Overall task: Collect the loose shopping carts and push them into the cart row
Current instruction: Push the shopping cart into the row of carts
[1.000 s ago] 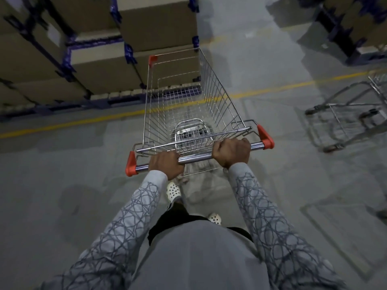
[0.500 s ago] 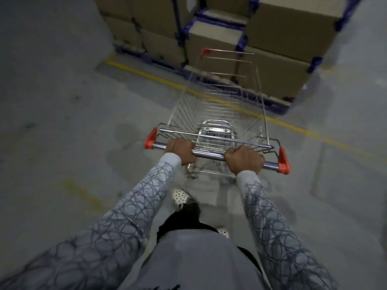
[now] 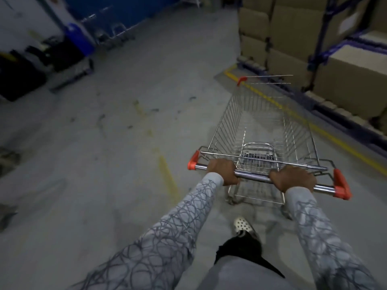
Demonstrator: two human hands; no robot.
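both hands, left hand point(image 3: 223, 171) and right hand point(image 3: 293, 178), wrapped round handle point(image 3: 254, 176). cart point(image 3: 266, 130) empty, light, rigid wire; rolls easy, steer from handle.

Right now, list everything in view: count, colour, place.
shopping cart: one, silver wire, red-orange corner caps, centre right
handle: one, chrome, near end of the cart
cardboard boxes: several, brown, stacked at right
racking: blue, around the boxes
floor line: one, yellow, along the foot of the racking
metal frames: blurred, silver, far end by the blue wall; possibly carts
drum: one, blue, upper left
dark items: blurred, black, far left
floor: grey concrete, scuffed
shoe: one, white, perforated, behind the cart
sleeves: two, grey, line-patterned
left hand: grips the handle, left part
right hand: grips the handle, right part
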